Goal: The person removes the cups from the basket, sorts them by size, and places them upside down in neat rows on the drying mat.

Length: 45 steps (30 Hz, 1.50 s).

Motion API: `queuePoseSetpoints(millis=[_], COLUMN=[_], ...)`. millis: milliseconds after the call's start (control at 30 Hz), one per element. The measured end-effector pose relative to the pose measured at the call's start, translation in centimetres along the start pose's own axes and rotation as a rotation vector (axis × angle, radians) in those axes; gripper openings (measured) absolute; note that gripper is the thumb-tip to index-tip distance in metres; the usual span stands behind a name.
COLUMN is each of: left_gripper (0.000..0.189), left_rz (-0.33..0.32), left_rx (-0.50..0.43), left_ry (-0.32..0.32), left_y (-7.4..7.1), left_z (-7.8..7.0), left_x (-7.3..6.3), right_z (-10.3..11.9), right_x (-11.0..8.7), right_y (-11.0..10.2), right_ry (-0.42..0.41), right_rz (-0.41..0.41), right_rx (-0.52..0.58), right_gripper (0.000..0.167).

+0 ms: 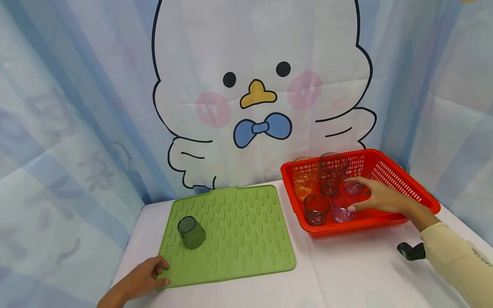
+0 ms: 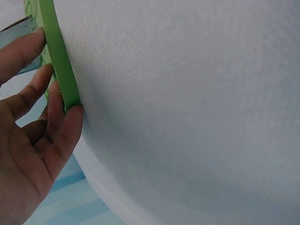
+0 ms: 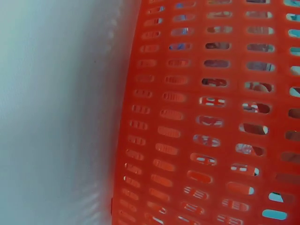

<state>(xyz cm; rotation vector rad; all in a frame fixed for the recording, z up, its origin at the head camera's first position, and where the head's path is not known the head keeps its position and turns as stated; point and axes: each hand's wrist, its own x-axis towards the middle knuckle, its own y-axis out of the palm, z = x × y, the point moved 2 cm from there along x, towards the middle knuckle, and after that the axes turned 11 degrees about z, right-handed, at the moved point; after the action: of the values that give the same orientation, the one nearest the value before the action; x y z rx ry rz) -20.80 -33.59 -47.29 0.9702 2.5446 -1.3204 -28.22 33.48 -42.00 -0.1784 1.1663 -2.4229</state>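
On the green ribbed mat (image 1: pixel 239 231) a dark green glass (image 1: pixel 191 233) lies tilted toward the left side. My left hand (image 1: pixel 140 278) holds the mat's near left corner, thumb and curled fingers at its edge, as the left wrist view also shows of the hand (image 2: pixel 33 126). Over the red basket (image 1: pixel 369 222) my right hand (image 1: pixel 385 197) spreads its thumb and fingers apart. Its thumb is right by a small purple glass (image 1: pixel 343 207), and its fingers overlap another purple glass (image 1: pixel 354 186) behind. The basket wall (image 3: pixel 187 108) hides most of the right wrist view.
Also in the basket are a tall orange glass (image 1: pixel 305 179), a tall grey glass (image 1: pixel 332 173) and a small brownish glass (image 1: pixel 316 209). A small black object (image 1: pixel 411 251) shows beside the right sleeve. Printed curtains (image 1: pixel 262 162) stand behind the white table (image 1: pixel 331 273).
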Motion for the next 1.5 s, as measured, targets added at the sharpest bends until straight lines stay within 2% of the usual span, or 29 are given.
queuePoseSetpoints(millis=[167, 433, 667, 867, 1133, 1333, 1500], left_gripper=[0.034, 0.034, 0.034, 0.034, 0.034, 0.034, 0.033], left_rz=[0.005, 0.005, 0.005, -0.006, -0.021, -0.019, -0.028], left_rx=[-0.002, -0.006, -0.016, -0.017, -0.010, -0.013, -0.011], left_ry=[0.007, 0.006, -0.005, -0.003, -0.016, -0.025, -0.016], left_y=[0.03, 0.02, 0.06, 0.16, 0.12, 0.08, 0.11], left_z=[0.08, 0.03, 0.12, 0.10, -0.17, -0.20, -0.11], left_x=[0.01, -0.08, -0.09, -0.15, -0.18, -0.16, -0.21], right_z=[-0.35, -0.45, -0.78, -0.72, -0.63, -0.36, 0.07], right_x=[0.12, 0.24, 0.73, 0.90, 0.85, 0.58, 0.11], right_y=[0.09, 0.11, 0.29, 0.35, 0.33, 0.20, -0.06], right_ry=[0.016, 0.029, 0.054, 0.072, 0.084, 0.037, 0.048], right_rz=[0.047, 0.131, 0.191, 0.180, 0.187, 0.150, 0.104], right_rx=[0.037, -0.003, -0.014, -0.058, -0.026, -0.034, -0.028], right_gripper=[0.085, 0.090, 0.087, 0.081, 0.082, 0.072, 0.070])
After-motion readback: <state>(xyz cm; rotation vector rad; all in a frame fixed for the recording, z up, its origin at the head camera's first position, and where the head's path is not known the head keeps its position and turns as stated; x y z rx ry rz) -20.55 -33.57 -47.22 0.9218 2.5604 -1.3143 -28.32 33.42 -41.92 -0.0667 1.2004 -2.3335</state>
